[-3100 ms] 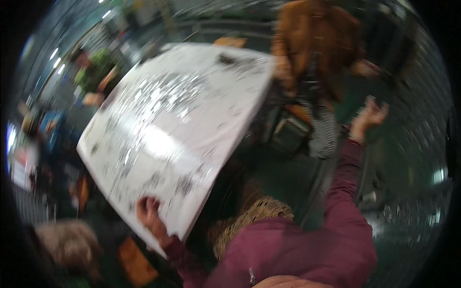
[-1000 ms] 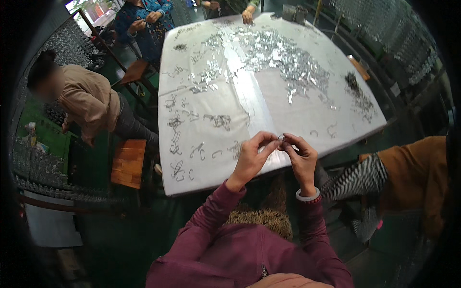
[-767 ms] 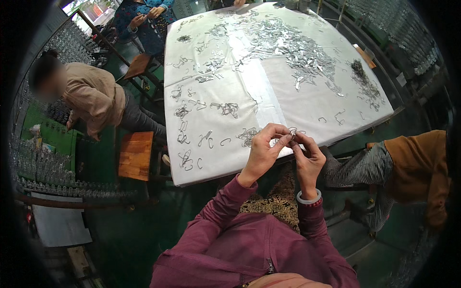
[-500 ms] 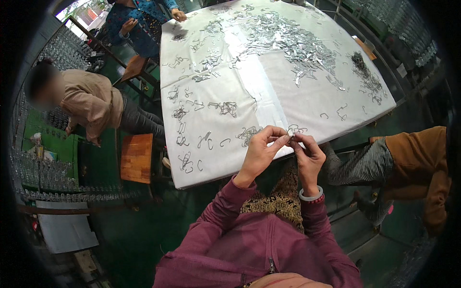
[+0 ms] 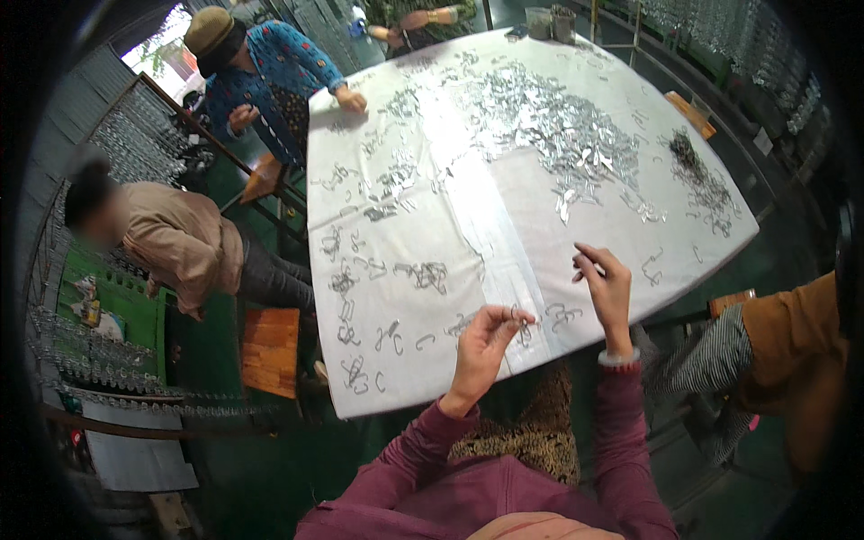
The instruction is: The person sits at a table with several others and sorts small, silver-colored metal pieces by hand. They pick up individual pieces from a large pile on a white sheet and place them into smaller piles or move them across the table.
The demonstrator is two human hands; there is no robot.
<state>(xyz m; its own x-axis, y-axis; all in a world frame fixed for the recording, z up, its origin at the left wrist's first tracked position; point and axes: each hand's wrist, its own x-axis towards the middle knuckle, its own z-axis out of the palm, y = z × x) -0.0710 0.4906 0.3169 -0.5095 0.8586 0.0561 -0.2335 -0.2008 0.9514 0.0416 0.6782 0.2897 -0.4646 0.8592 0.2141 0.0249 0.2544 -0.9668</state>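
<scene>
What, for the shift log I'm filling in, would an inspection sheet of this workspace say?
Surface: table with a creased white cover and a shiny strip across it.
Job's things: flat silver pieces spread over the far middle; bent wire hooks in loose groups along the left side.
Clutter: dark wire tangle near the right edge; a container at the far edge.
Hands: left hand, fingertips close together, grip too small to tell; right hand, fingers loosely spread, nothing seen in it.
Cables: nothing seen.
Surroundings: wooden stool at left; co-worker in blue patterned top at the far left corner.
</scene>
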